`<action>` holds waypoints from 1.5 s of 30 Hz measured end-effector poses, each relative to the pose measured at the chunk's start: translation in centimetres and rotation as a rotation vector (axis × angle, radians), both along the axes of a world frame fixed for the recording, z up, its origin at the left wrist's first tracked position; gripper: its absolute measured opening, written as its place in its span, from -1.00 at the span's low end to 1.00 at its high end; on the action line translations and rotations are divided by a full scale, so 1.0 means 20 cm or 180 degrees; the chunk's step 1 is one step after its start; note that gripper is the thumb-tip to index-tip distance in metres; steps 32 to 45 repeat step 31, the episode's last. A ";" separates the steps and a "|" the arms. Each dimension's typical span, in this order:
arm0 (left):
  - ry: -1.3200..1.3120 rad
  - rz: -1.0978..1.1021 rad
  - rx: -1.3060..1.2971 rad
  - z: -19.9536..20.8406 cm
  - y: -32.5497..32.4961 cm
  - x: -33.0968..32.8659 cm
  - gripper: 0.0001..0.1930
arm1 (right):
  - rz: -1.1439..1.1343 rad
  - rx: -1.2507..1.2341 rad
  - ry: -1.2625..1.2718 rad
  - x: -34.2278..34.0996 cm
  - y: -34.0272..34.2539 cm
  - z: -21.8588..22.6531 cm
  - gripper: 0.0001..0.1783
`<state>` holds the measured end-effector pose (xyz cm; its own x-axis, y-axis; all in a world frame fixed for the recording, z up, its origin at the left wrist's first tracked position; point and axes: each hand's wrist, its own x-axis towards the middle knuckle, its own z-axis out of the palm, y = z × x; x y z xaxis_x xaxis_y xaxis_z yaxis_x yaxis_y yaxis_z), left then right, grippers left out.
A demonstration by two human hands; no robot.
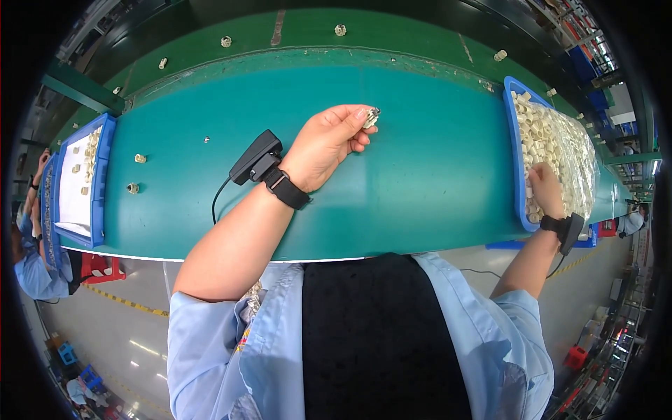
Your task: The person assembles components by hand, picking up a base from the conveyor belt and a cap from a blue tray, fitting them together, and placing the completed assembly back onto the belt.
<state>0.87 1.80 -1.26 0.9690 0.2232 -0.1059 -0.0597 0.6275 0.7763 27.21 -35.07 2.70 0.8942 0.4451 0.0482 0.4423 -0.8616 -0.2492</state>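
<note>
Over the middle of the green work surface (pixel 420 182), my left hand (pixel 329 140) pinches a small cream-and-metal part (pixel 372 117) between thumb and fingers. At the right, my right hand (pixel 547 187) reaches into a blue tray (pixel 516 154) heaped with small cream plastic pieces (pixel 537 133). Its fingertips are down among the pieces, and whether they grip one is hidden. Clear plastic film (pixel 577 154) covers the right part of that heap. Each wrist wears a black strap with a black device.
On the left stands a blue tray (pixel 103 182) with white lining and several cream pieces. Two small parts (pixel 141 158) (pixel 133 188) lie beside it. Beyond the surface, a darker green strip carries several spaced parts (pixel 340 30). A co-worker (pixel 42 259) is at far left.
</note>
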 end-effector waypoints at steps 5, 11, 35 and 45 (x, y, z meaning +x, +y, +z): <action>-0.0007 0.0000 0.0021 0.01 0.00 0.00 -0.77 | -0.0162 -0.0033 -0.0162 0.00 0.01 0.04 -0.73; 0.0016 0.0001 0.0029 0.01 0.00 0.01 -0.76 | 0.0282 0.2093 -0.0549 -0.17 0.20 0.22 -0.72; 0.0035 0.0089 0.0088 0.01 0.01 0.02 -0.78 | 0.2232 0.2917 0.3004 -0.59 1.13 -0.04 -0.62; 0.0035 0.0089 0.0088 0.01 0.01 0.02 -0.78 | 0.2232 0.2917 0.3004 -0.59 1.13 -0.04 -0.62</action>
